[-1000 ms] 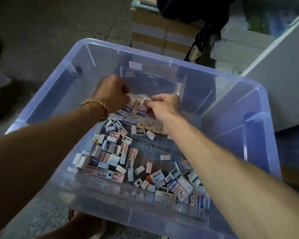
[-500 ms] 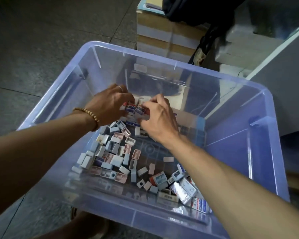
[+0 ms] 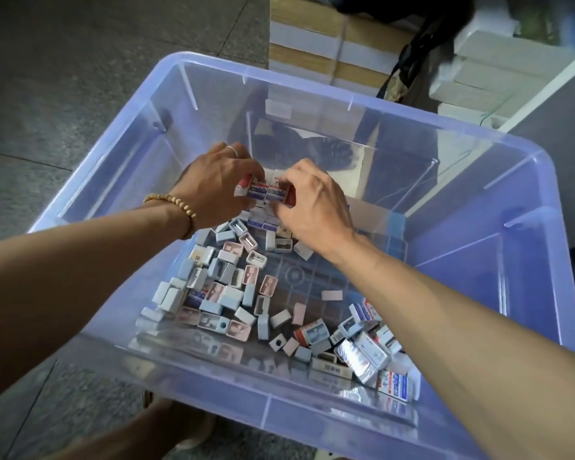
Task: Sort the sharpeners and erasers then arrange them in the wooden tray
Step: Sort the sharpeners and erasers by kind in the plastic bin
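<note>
Both my hands are inside a clear blue plastic bin [image 3: 541, 200]. Between them I hold a short row of wrapped erasers [image 3: 266, 192]: my left hand [image 3: 213, 190] grips its left end and my right hand [image 3: 312, 204] pinches its right end. Below them lies a heap of several small pastel sharpeners [image 3: 233, 287], pink, blue and white. Several more wrapped erasers [image 3: 362, 346] lie loose at the bin's near right corner. No wooden tray is plainly visible; what my hands cover underneath is hidden.
The bin stands on a grey tiled floor [image 3: 63, 78]. Bundled stacks of paper or books [image 3: 326, 51] rise behind it, with a dark bag [image 3: 422, 51] beside them and a white cabinet [image 3: 545, 104] at the right. My foot [image 3: 166, 426] shows under the near rim.
Both hands have closed in on the eraser row and lifted it slightly. The camera has tilted, so the bin sits lower in view.
</note>
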Tool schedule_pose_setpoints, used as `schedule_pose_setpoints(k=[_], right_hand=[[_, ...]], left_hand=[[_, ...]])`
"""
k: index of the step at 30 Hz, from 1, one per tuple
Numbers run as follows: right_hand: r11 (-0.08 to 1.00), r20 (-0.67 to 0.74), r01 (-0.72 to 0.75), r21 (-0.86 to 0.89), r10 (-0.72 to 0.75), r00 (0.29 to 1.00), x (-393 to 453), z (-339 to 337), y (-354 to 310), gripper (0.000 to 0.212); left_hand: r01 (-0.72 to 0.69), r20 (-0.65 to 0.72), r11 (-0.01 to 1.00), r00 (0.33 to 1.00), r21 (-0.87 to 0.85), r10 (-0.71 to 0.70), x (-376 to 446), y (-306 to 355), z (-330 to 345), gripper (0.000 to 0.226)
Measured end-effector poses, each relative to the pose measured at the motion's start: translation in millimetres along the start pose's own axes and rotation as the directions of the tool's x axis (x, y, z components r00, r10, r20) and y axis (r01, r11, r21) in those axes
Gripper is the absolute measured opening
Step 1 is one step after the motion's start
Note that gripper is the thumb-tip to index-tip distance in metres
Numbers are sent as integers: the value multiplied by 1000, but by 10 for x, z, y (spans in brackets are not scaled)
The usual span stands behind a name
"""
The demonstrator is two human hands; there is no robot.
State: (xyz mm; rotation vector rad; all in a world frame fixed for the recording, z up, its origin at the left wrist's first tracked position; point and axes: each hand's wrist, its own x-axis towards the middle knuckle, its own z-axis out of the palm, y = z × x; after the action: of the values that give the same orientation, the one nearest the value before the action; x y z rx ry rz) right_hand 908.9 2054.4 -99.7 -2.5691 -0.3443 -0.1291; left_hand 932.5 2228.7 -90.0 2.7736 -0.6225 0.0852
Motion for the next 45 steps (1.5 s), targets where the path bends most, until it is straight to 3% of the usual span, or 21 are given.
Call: schedule_pose_setpoints(k=[5, 9, 12, 15, 17, 21, 25, 31, 36, 40, 45], right_hand=[[1000, 61, 6, -25, -5, 998, 10, -24, -6, 22], [997, -43, 64, 41, -62, 997, -88, -76, -93, 17], [984, 157, 130, 122, -148, 976, -173, 5, -249, 12], [978, 466, 193, 84, -210, 860, -172, 182, -432, 28], [962, 591, 269, 54, -248, 767, -134, 328, -533, 43], [887, 674, 462, 9, -347, 652, -92, 566, -580, 57], [732, 716, 675, -91, -423, 555, -126, 620, -519, 50], [781, 730, 625, 1, -428, 533, -108, 652, -551, 40], [834, 825, 551, -25, -295, 483, -34, 648, -531, 43], [887, 790, 442, 136, -366, 492, -165, 666, -576, 43], [857, 846, 482, 180, -385, 368, -226, 729, -702, 44]], left_hand=[[30, 48, 1000, 998, -1, -29, -5, 46, -75, 37], [136, 179, 987, 977, -89, -119, -137, 183, -359, 32], [298, 282, 931, 931, -209, -234, -482, 277, -691, 27], [413, 296, 855, 898, -313, -326, -884, 380, -1008, 46], [430, 281, 828, 896, -360, -343, -1103, 467, -1144, 49], [445, 229, 795, 895, -412, -382, -1329, 558, -1211, 31], [445, 175, 808, 895, -386, -409, -1370, 554, -1169, 25], [440, 160, 844, 898, -306, -411, -1356, 563, -1105, 9], [450, 108, 849, 892, -278, -438, -1358, 570, -1072, 10], [460, 90, 837, 886, -296, -455, -1342, 599, -1072, 5], [472, 105, 832, 880, -292, -462, -1348, 605, -1061, 9]])
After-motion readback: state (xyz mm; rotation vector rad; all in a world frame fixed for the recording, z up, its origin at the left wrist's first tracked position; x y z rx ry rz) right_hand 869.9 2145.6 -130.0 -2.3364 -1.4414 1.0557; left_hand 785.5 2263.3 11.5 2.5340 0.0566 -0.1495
